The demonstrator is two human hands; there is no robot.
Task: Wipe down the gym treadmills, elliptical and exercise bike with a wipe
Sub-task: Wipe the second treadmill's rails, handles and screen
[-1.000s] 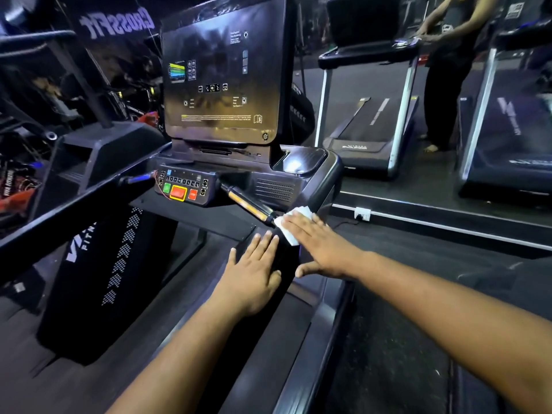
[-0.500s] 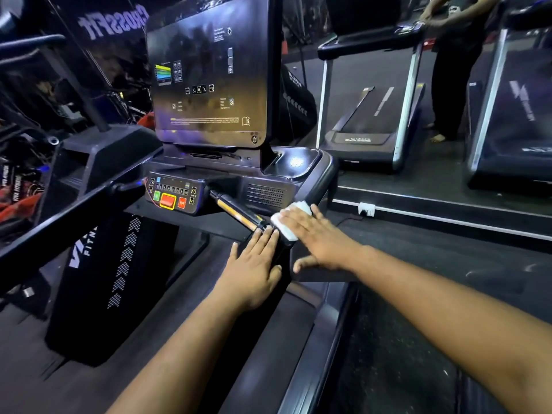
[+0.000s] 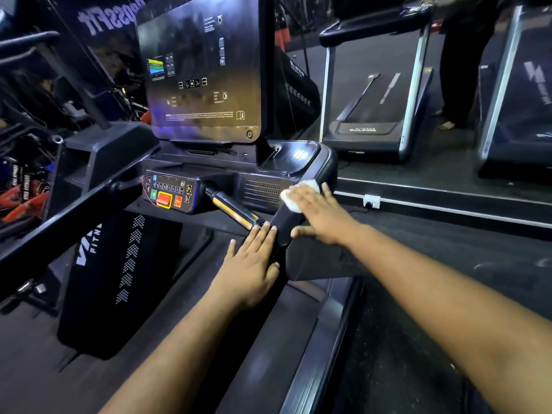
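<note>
Two bare forearms are stretched forward over a dark treadmill (image 3: 298, 180). The left hand (image 3: 251, 264) is laid flat on the black side rail (image 3: 280, 225), its fingers straight and close together, nothing gripped in it. Just beyond and to the right, the right hand (image 3: 322, 216) is pressed palm down with straight, slightly spread fingers on a white wipe (image 3: 294, 197). The wipe is held against the upper end of the rail, where the rail meets the rounded corner of the console housing; only its far and left edges are seen past the fingertips.

To the left of the hands, a yellow-striped handle bar (image 3: 233, 213) is seen running from the rail up to a small button panel (image 3: 168, 192) with green, red and orange keys. Above the panel a tall dark screen (image 3: 200, 73) is mounted, with small icons lit on it. A second black rail (image 3: 71, 210) is seen crossing the left side.

Farther back on the right, another treadmill (image 3: 376, 109) is found, and beside it a person (image 3: 463, 55) in dark clothing is seen standing barefoot. A white socket (image 3: 372, 201) is fixed low on the ledge behind the right hand.
</note>
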